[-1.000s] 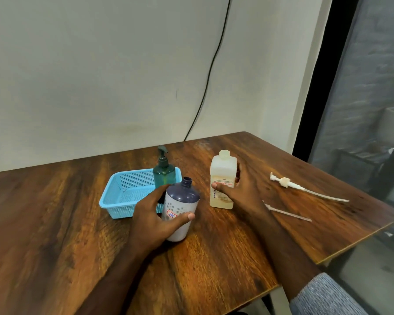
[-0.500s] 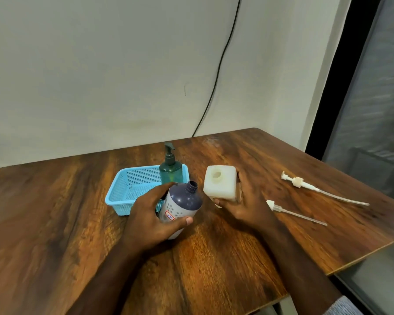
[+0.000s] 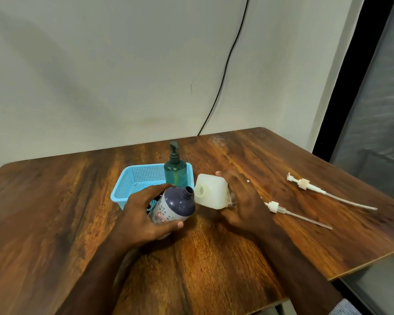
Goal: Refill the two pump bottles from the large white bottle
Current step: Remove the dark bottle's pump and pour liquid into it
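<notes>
My left hand [image 3: 141, 214] grips a white pump bottle with a dark blue shoulder [image 3: 174, 206]. Its pump is off, and its open neck tilts to the right. My right hand [image 3: 243, 201] holds the large white bottle [image 3: 210, 193] tipped on its side, its open mouth facing the blue bottle's neck a short gap away. A green pump bottle [image 3: 176, 172] with its pump fitted stands upright in the back right corner of a blue basket [image 3: 134, 180]. No liquid is visible between the two mouths.
Two white pump heads with long clear tubes lie on the wooden table [image 3: 55, 223] right of my hands, one near [image 3: 289, 211] and one farther [image 3: 316, 189]. A black cable [image 3: 223, 87] hangs down the wall. The table's right edge runs close by.
The large white bottle has gone from upright on the table to tipped sideways toward the blue bottle. My left hand has tilted the blue bottle's neck toward it.
</notes>
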